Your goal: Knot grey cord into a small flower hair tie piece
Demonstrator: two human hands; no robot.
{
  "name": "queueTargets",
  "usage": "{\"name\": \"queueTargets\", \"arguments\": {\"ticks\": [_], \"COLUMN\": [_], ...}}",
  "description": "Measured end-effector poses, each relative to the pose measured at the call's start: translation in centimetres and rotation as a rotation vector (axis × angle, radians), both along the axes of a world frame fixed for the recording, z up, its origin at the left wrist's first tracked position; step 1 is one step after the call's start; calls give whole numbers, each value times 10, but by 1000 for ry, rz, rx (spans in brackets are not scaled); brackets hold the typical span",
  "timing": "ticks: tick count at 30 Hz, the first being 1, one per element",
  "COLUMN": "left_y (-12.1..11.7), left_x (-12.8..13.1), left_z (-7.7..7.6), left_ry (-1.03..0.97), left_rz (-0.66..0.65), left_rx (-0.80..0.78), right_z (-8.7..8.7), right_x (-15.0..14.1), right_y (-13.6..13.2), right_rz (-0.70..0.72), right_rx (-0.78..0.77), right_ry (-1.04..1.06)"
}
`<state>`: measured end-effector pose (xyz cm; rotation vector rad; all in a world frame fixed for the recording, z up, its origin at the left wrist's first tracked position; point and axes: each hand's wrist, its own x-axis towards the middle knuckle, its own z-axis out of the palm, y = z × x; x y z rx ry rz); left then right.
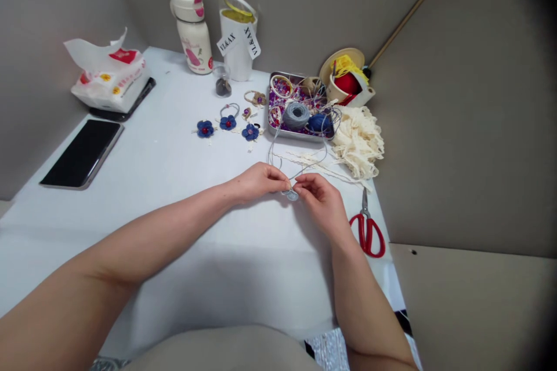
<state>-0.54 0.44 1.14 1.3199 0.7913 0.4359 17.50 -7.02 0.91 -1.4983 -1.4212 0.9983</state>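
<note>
As I look down over the white table (165, 148) from afar, I see a black-screened smartphone (82, 153) lying at far left, with a tissue pack (115, 87) just beyond it. Next comes an upright flip-top water bottle (194, 46), then three blue flower ornaments (228, 122) with reddish or pink centres. Near the table's middle, the left hand (259, 181) pinches a small grey disc-like piece (292, 194) between thumb and forefinger. Beyond it, a grey cord spool (296, 123) sits in a bead-filled metal tin (300, 137). At the piece's right edge, the right hand (322, 197) has its fingers curled with thumb and fingertips close together; whether they grip it, I cannot tell. Gathered cream lace (359, 142) and red-handled scissors (368, 232) lie farther right.
</note>
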Motion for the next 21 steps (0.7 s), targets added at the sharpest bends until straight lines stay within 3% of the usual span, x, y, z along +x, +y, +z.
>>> {"name": "queueTargets", "arguments": {"ticks": [5,10,16,21], "left_y": [0,2,3,3], "left_x": [0,-1,-2,-3], "left_z": [0,-1,1,-1], "left_ry": [17,25,33,13], "left_rz": [-7,-19,-76,-76], "left_rx": [15,12,28,7], "right_z": [2,10,13,16], "right_x": [-2,13,29,18], "right_y": [-1,0,4,8], "right_rz": [4,-46,-40,-38], "right_rx": [-10,-62,-246,-148], "right_ry": [66,108,390,553]}}
